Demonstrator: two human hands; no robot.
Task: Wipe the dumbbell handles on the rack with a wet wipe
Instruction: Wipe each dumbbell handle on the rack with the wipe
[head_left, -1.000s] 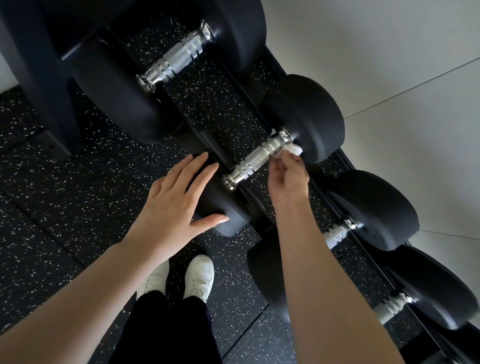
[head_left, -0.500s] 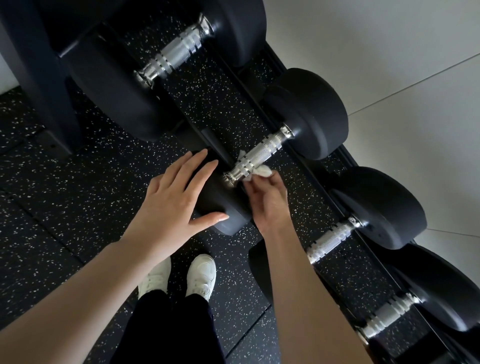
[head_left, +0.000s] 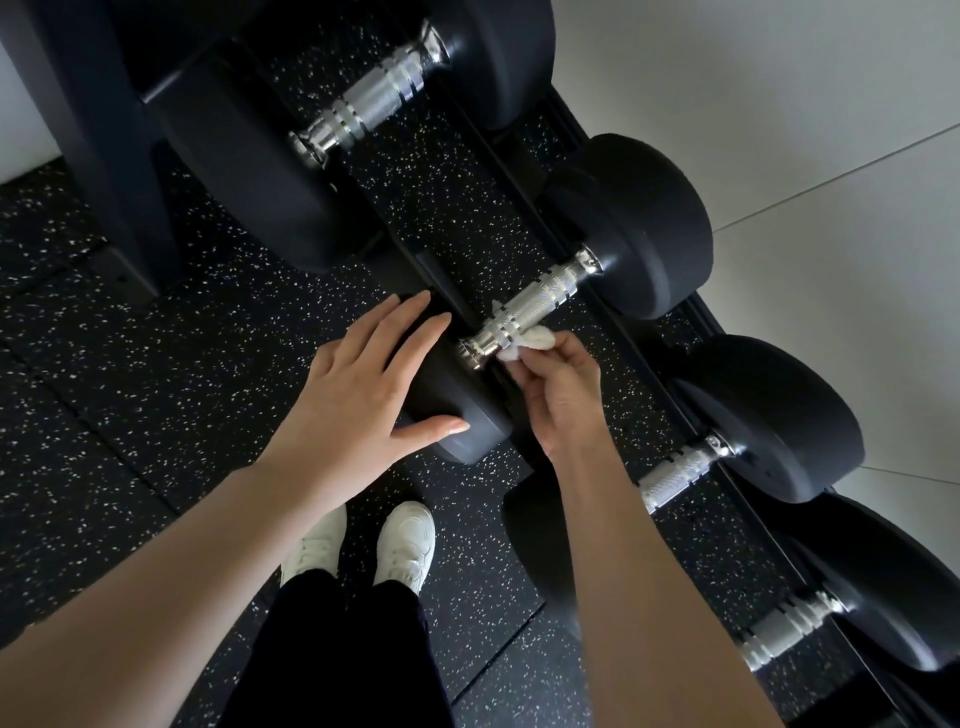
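I am in the middle of wiping one dumbbell handle (head_left: 530, 306), the second from the left of those I can see on the rack (head_left: 98, 171). My right hand (head_left: 558, 395) pinches the bunched white wet wipe (head_left: 530, 343) between thumb and curled fingers (head_left: 519, 374). It presses the wipe against the chrome bar at its near end, just beside the collar. A scrap of the wipe peeps out on the bar's far side, so it seems to pass underneath.

My left hand (head_left: 358, 395) lies flat on the near black head (head_left: 462, 421) of the same dumbbell, fingers straight and spread, holding nothing. I judge it is steadying the weight.

Next, I think, comes a firm stroke along the knurling toward the far head. Then I shift right to the next handle (head_left: 675, 475) and the one beyond it (head_left: 789, 623). Whether the left handle (head_left: 374, 98) is done I cannot tell.
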